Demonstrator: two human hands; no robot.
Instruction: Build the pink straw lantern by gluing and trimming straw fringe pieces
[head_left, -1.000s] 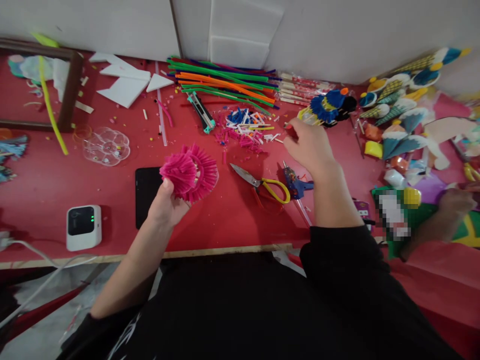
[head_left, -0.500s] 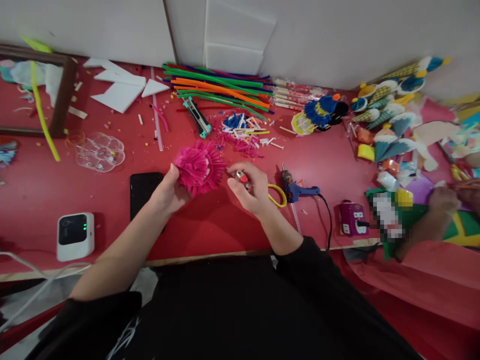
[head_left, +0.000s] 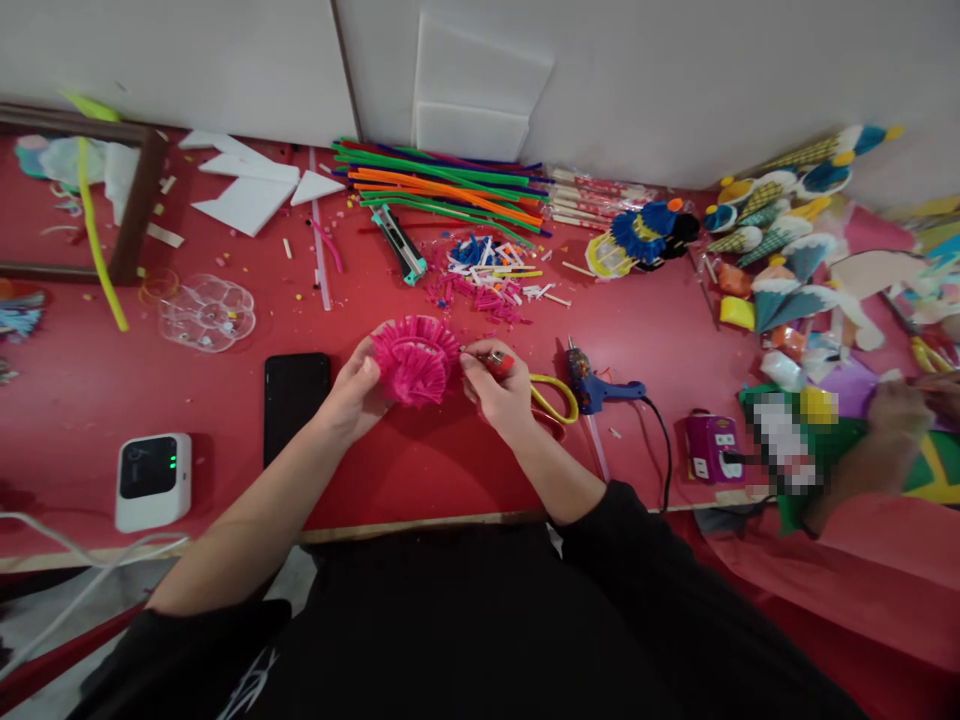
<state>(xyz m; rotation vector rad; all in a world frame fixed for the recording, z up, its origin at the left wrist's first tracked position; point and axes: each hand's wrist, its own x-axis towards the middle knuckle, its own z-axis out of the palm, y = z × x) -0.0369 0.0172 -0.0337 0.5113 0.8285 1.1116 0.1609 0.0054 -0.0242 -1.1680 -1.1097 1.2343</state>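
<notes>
In my left hand (head_left: 358,385) is a bright pink pompom-like piece of fuzzy chenille strips (head_left: 417,375), its fingers and thumb closed on the left side. My right hand (head_left: 501,388) pinches a small red tool with a metal tip (head_left: 498,361), whose exact kind I cannot make out. The tip is right at the pompom's right edge; whether it touches is unclear. Yellow and red looped handles (head_left: 556,398) lie beside my right hand, partly hidden by it. Pink clippings (head_left: 487,295) are scattered beyond the pompom.
A blue glue gun (head_left: 600,388) with a cord lies at right, near a purple power socket (head_left: 712,448). A black phone (head_left: 295,405) and white device (head_left: 154,482) are at left. Chenille stems (head_left: 442,185) and a cutter knife (head_left: 399,245) lie behind. A co-worker's hand (head_left: 900,408) is far right.
The pompom has been turned and shifted slightly right and down. My right hand has tightened around the red tool, and its tip is now closer to the pompom. The view has tilted slightly.
</notes>
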